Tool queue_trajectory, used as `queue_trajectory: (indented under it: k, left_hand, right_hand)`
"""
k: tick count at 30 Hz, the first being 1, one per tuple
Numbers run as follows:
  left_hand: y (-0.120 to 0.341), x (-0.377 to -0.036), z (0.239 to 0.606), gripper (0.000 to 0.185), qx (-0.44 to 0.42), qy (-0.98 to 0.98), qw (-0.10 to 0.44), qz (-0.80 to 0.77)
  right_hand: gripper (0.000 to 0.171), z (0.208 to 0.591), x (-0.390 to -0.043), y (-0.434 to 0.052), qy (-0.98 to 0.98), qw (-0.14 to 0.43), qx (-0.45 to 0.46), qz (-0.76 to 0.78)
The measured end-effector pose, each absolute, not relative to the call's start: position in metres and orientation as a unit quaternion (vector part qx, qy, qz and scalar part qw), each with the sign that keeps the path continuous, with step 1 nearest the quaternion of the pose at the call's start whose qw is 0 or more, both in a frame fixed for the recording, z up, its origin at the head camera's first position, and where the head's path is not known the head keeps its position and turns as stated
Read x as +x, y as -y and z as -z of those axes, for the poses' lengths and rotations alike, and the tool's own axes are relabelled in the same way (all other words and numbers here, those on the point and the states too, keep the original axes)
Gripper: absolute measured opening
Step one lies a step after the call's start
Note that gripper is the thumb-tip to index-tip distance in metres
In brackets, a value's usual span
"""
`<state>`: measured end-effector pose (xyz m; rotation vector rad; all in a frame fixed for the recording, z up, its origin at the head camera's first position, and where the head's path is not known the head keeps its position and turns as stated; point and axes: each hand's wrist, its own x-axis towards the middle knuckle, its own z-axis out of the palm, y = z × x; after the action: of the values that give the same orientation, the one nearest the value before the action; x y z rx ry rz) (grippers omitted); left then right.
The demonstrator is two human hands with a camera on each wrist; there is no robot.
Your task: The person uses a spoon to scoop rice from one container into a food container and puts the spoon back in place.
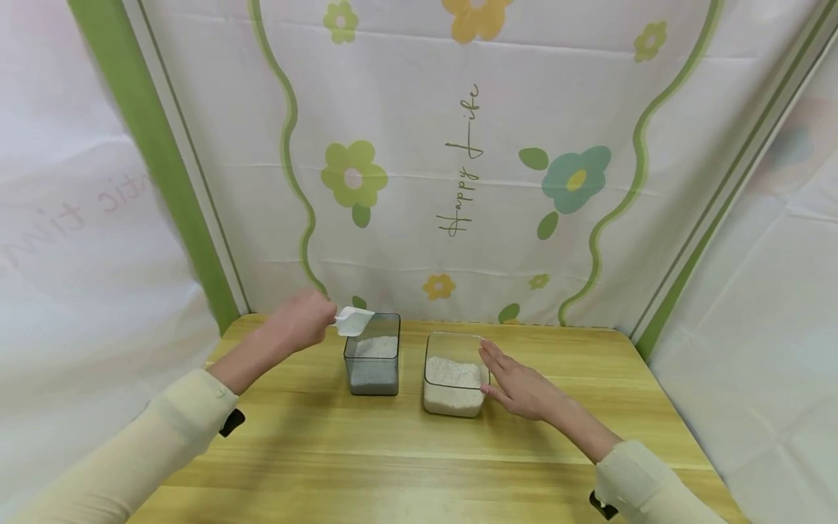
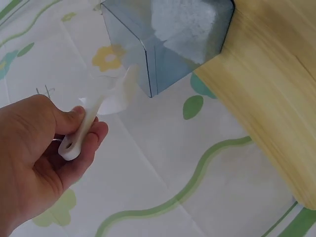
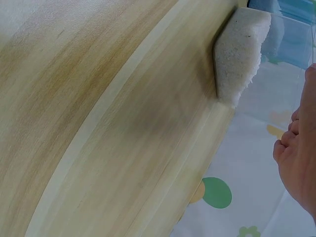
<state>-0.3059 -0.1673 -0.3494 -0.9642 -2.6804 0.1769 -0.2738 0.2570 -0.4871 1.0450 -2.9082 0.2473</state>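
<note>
Two boxes stand side by side near the back of the wooden table (image 1: 406, 451): a grey box (image 1: 373, 364) on the left and a clear box (image 1: 454, 378) just to its right, apart, each part-filled with white grain, probably rice.

Left hand (image 1: 297, 320): fingers and thumb curled round the handle of a small white scoop (image 1: 353, 321); the left wrist view shows the pinch on the handle clearly. The scoop bowl hangs over the near-left rim of the grey box. Whether it carries grain I cannot tell.

Right hand (image 1: 517, 386): flat, fingers straight and slightly spread, lying against the right wall of the clear box. It grips nothing.

Behind the table hangs a flowered cloth (image 1: 458, 145).

Risks, as judged from here:
- The scoop sits at the rim, not over the middle; a tilt there would drop grain onto the table.
- The grey box has no hand on it; a knock from the scoop could shift it.
- The grip is far back on the handle, so the bowl may wobble.
</note>
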Motion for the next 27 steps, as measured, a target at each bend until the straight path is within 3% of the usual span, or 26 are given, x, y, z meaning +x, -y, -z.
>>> queue_trajectory:
  k: [6,10,27]
  left_hand:
    - [0.165,-0.301,0.358,0.019,-0.380,0.890,0.204,-0.148]
    - [0.165,-0.299,0.364,0.016,-0.389,0.887,0.208,-0.138]
    - [0.133,-0.298,0.358,0.016,-0.315,0.915,-0.013,0.253]
  right_hand:
    - [0.072,0.489,-0.273,-0.258,0.936,0.031,0.341,-0.079]
    - [0.071,0.488,-0.273,-0.258,0.935,0.038,0.343,-0.081]
    - [0.073,0.487,-0.273,-0.257,0.937,0.029,0.338,-0.080]
